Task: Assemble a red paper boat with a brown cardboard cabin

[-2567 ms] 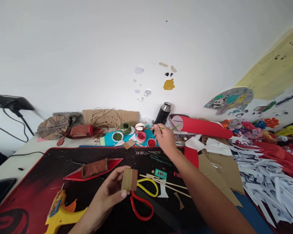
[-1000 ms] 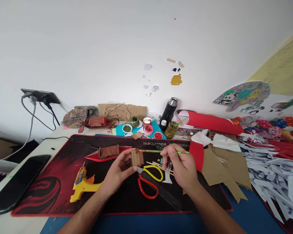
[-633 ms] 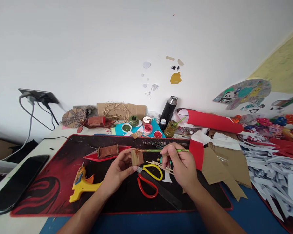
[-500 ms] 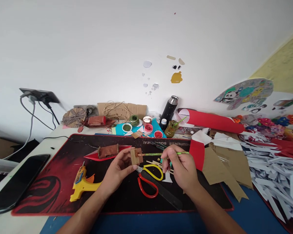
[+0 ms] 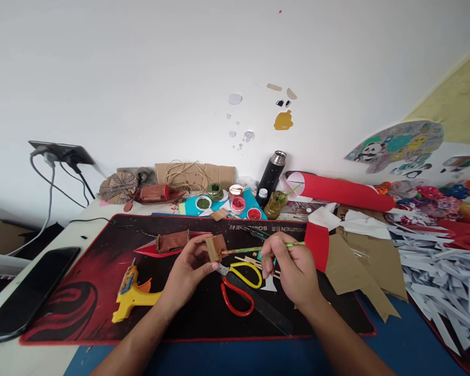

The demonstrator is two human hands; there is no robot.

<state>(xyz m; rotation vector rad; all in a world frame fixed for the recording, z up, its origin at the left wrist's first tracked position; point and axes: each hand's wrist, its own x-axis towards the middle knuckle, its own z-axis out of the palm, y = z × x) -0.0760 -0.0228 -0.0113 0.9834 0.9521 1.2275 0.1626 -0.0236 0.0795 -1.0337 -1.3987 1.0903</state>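
Note:
Between the thumb and fingers of my left hand (image 5: 188,266) is a small cardboard piece (image 5: 216,246), partly painted reddish brown and partly bare tan. My right hand (image 5: 292,263) grips a green paintbrush (image 5: 241,250), its tip touching the lower right part of the piece. Just below lie scissors (image 5: 238,300) with one yellow and one red handle, their blades partly hidden by my left hand. Behind the left hand rests a red paper boat (image 5: 172,242) with a brown cabin. A yellow glue gun (image 5: 135,297) lies left of my left forearm.
Open paint pots (image 5: 238,204) stand on blue paper at the back, beside a murky brush jar (image 5: 274,206) and a black thermos (image 5: 272,172). Cardboard scraps (image 5: 360,261) and white paper strips (image 5: 446,292) lie right. A phone (image 5: 31,292) lies left.
My left hand has turned the cardboard piece, so its brown-painted face shows more. The brush tip has shifted slightly lower on it.

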